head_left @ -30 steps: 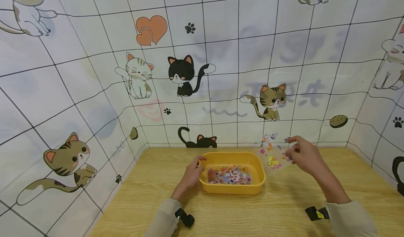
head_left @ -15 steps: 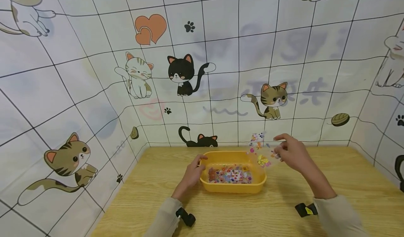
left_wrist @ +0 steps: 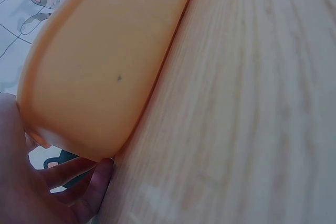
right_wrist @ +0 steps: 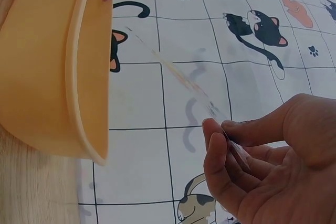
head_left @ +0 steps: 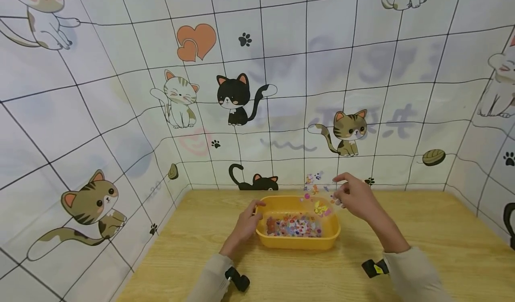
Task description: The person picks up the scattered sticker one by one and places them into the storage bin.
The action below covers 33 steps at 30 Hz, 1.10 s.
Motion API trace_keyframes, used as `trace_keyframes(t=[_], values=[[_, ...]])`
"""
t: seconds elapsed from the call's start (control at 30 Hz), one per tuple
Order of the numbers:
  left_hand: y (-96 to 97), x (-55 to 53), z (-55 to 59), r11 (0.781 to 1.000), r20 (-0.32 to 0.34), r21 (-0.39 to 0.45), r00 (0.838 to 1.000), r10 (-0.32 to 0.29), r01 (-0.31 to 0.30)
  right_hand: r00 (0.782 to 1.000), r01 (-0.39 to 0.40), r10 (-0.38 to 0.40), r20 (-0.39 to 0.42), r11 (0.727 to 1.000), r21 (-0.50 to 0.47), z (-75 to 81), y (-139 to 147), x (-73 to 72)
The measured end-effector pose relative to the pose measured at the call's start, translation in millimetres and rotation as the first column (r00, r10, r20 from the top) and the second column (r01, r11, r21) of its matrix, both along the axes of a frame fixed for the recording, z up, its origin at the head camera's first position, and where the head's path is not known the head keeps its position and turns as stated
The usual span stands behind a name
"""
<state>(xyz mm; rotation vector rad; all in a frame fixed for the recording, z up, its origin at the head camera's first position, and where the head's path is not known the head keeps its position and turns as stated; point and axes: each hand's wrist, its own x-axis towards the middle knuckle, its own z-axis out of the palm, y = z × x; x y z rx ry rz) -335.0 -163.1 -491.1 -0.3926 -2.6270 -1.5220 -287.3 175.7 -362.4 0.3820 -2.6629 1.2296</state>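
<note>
A yellow plastic basin (head_left: 297, 244) sits on the table, with colourful sticker sheets (head_left: 293, 227) lying flat on its bottom. My left hand (head_left: 244, 224) holds the basin's left end, thumb up at the rim; in the left wrist view its fingers (left_wrist: 71, 174) curl under the basin's outer side. A clear sticker sheet (head_left: 321, 208) printed with small cartoon figures hangs over the basin's right end. My right hand (head_left: 358, 199) pinches that sheet by its right edge. Seen edge-on in the right wrist view, the sheet (right_wrist: 184, 80) slants up from between thumb and fingertips.
The wood-grain table (head_left: 193, 262) reaches back to a white cloth wall (head_left: 297, 159) printed with cats and grid lines. More of this cloth stands at left and right. Black camera straps (head_left: 237, 279) are on both wrists.
My right hand has carried the sticker sheet leftward, from beside the basin to above its right end. The left hand keeps its hold on the basin, which has not moved.
</note>
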Motion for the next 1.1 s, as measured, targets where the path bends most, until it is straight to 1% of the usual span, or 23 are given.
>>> trace_keyframes(t=[0.1,0.2,0.33,0.5,0.67,0.77,1.1], values=[[0.2,-0.1,-1.6,1.0,0.011,0.008,1.0,0.0,0.0,1.0,-0.006,0.006,-0.003,1.0,0.0,0.1,-5,-2.4],[0.6,-0.7,-1.8,1.0,0.014,0.011,1.0,0.006,-0.006,1.0,-0.02,0.02,-0.012,1.0,0.004,3.5,-11,-5.3],[1.4,-0.8,-1.0,1.0,-0.005,-0.004,1.0,0.018,-0.018,0.999,-0.04,0.04,-0.019,0.999,0.018,7.0,-20,-10.6],[2.3,3.1,1.5,1.0,-0.017,-0.014,1.0,0.015,-0.015,0.998,-0.069,0.069,0.0,0.997,0.019,5.3,-33,-17.1],[3.6,4.2,2.8,1.0,-0.012,-0.017,1.0,0.022,-0.023,0.995,-0.103,0.103,-0.004,0.995,-0.005,6.0,-46,-19.1],[4.0,4.1,3.1,1.0,-0.015,-0.013,1.0,0.019,-0.02,0.995,-0.104,0.104,-0.004,0.995,-0.004,7.2,-53,-20.0],[2.3,4.5,2.3,1.0,-0.024,-0.009,1.0,0.014,-0.014,0.991,-0.115,0.115,0.066,0.993,-0.011,2.3,-74,-25.9]])
